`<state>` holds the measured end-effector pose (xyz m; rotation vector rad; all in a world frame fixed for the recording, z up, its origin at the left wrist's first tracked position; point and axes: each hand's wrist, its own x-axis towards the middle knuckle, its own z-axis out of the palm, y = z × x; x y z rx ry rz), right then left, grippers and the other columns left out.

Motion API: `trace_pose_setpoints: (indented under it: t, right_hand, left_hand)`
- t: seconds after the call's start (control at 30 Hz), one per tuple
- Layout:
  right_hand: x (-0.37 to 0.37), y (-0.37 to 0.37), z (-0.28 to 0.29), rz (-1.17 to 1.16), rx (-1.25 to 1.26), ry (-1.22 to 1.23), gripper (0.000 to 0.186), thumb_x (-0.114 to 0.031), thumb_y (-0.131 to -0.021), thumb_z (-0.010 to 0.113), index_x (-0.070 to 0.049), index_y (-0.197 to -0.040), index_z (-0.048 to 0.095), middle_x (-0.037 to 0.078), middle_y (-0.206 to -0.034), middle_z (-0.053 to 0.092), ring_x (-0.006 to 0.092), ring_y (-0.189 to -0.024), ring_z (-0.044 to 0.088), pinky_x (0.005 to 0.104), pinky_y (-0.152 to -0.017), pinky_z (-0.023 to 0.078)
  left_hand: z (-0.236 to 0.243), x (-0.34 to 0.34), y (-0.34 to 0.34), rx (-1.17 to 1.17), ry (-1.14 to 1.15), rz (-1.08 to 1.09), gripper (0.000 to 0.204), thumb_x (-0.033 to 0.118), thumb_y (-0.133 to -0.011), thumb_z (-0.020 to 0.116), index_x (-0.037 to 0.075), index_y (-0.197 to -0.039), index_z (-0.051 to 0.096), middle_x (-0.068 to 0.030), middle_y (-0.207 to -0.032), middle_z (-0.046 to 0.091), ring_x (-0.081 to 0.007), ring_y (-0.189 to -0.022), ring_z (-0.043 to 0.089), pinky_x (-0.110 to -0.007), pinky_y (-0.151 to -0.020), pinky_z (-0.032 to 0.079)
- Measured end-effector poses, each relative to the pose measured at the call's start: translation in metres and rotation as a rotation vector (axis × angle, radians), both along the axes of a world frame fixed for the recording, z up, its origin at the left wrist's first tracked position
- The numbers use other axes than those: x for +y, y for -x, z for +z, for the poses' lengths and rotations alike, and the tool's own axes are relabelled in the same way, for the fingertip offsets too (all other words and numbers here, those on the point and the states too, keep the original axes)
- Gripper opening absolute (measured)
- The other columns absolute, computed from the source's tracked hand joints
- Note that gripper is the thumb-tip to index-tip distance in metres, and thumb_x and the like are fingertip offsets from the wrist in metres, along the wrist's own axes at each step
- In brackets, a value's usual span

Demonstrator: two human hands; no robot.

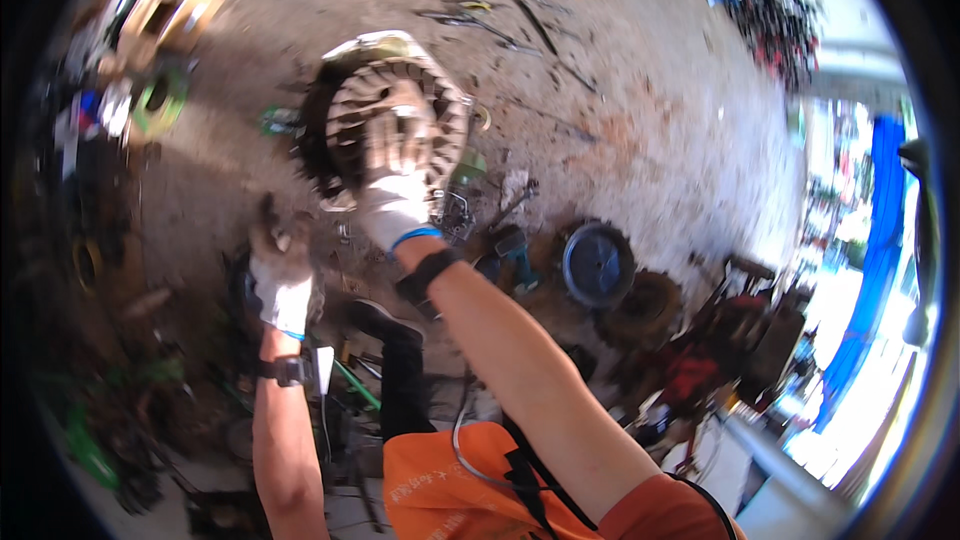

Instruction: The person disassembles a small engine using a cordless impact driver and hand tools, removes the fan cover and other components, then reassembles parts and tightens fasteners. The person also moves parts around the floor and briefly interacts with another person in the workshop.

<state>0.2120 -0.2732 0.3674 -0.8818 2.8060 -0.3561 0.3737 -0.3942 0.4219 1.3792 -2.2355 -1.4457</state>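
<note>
A round finned metal part, like a flywheel or rotor [350, 110], is lifted above the concrete floor. My right hand [395, 175], in a dirty white glove, reaches up and grips it at its middle. My left hand [280, 275], also in a white glove, is lower and to the left, fingers curled, near the part's lower edge; the picture is blurred and I cannot tell whether it holds anything. Both wrists carry dark bands.
Scattered tools and metal rods [520, 25] lie on the concrete floor [650, 120]. A blue round lid or wheel [597, 265] and a power drill [515, 255] lie below the right arm. Green parts [155, 105] and boxes sit at left. A blue tarp [880, 240] hangs at right.
</note>
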Motion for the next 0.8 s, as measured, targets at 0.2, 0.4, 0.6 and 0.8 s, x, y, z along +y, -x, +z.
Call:
trace_pose_setpoints:
  t: [0.2,0.4,0.6,0.8]
  right_hand:
    - [0.048,0.001,0.007,0.092,-0.147,0.405,0.078,-0.027,-0.093,0.067,-0.006,-0.165,0.045,0.017,-0.173,0.042,0.0412,-0.166,0.027,0.0637,-0.136,0.013]
    - [0.172,-0.047,-0.011,0.162,-0.651,0.373,0.063,-0.023,-0.093,0.071,-0.007,-0.153,0.058,0.018,-0.152,0.061,0.0386,-0.144,0.056,0.0555,-0.122,0.042]
    - [0.289,-0.126,-0.046,-0.073,-0.864,0.298,0.028,-0.033,-0.101,0.065,-0.009,-0.113,0.073,0.017,-0.1,0.078,0.0388,-0.092,0.075,0.0518,-0.083,0.057]
    - [0.3,-0.188,-0.056,-0.273,-0.984,0.348,0.044,-0.03,-0.098,0.069,-0.009,-0.137,0.067,0.023,-0.11,0.076,0.0446,-0.101,0.073,0.0556,-0.09,0.057]
  left_hand:
    - [-0.039,-0.015,0.124,0.237,-0.317,0.006,0.088,0.043,-0.105,0.076,0.004,-0.172,0.033,-0.0216,-0.164,0.052,-0.032,-0.145,0.057,-0.043,-0.12,0.046]
    - [-0.029,0.02,0.14,-0.381,0.303,-0.198,0.092,0.056,-0.107,0.069,0.0,-0.171,0.034,-0.0187,-0.174,0.041,-0.0279,-0.16,0.038,-0.04,-0.131,0.029]
    - [-0.021,0.037,0.151,-0.34,0.27,-0.098,0.085,0.044,-0.108,0.071,0.0,-0.171,0.034,-0.0151,-0.169,0.048,-0.0255,-0.15,0.048,-0.038,-0.126,0.035]
    - [-0.035,0.029,0.143,-0.187,0.269,-0.185,0.079,0.038,-0.11,0.071,-0.001,-0.169,0.035,-0.0152,-0.164,0.052,-0.0259,-0.145,0.052,-0.039,-0.123,0.039]
